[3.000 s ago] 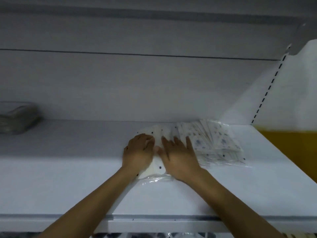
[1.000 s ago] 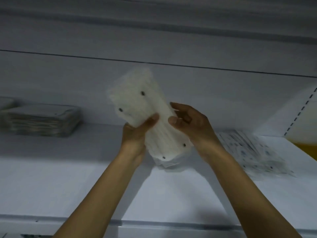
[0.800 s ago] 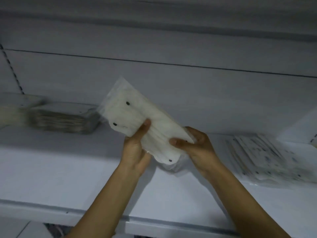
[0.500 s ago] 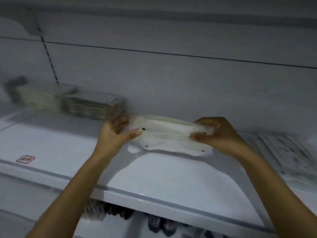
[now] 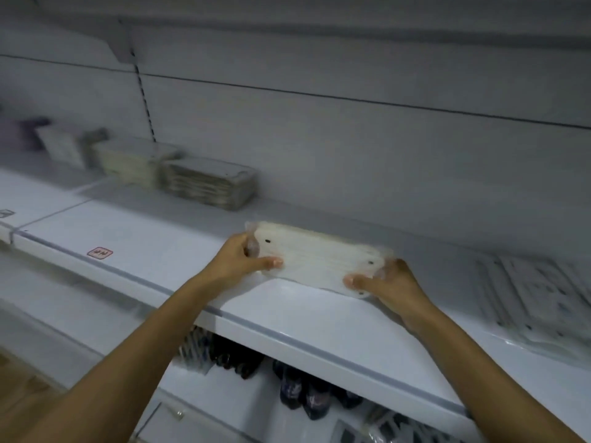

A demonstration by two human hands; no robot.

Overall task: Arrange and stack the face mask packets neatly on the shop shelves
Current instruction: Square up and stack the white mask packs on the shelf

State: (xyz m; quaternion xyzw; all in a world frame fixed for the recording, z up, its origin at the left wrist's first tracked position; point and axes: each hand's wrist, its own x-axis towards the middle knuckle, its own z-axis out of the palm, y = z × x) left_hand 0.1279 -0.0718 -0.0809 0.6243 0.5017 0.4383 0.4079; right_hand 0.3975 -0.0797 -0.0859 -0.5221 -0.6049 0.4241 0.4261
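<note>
A stack of white face mask packets [image 5: 319, 260] in clear wrap lies flat, just above or on the white shelf [image 5: 287, 318]. My left hand [image 5: 238, 260] grips its left end, thumb on top. At the right end my right hand [image 5: 388, 284] holds it the same way. Two neat stacks of packets [image 5: 208, 183] stand further left along the back of the shelf. Loose patterned packets [image 5: 540, 292] lie spread out at the right.
A red-edged price label [image 5: 99, 252] sticks on the shelf at the left. Dark products [image 5: 300, 391] stand on the lower shelf below. The shelf's back wall [image 5: 351, 155] is close behind the stack. A slotted upright [image 5: 144, 100] runs up at the back left.
Both hands lifted the white packet stack off the shelf, turned it flat, and carried it left and down toward the shelf. The view swung left, showing more stacked packets.
</note>
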